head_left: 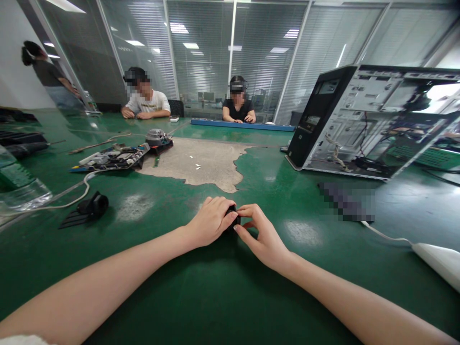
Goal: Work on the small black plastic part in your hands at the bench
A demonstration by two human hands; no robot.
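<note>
Near the middle of the green table (pixel 201 287), a small black object (pixel 233 221) sits between my two hands. My left hand (pixel 212 221) is wrapped over its left side with the fingers bent together. My right hand (pixel 259 235) pinches its right side, thumb below and index finger above. Much of the black object is hidden by the fingers, so its full shape cannot be made out.
A black part with thin fins (pixel 86 210) and a circuit board (pixel 113 157) lie left, near a clear bottle (pixel 21 184). An open computer case (pixel 359 124) stands right, behind a blurred dark item (pixel 347 202). Two people sit across the table; another stands far left.
</note>
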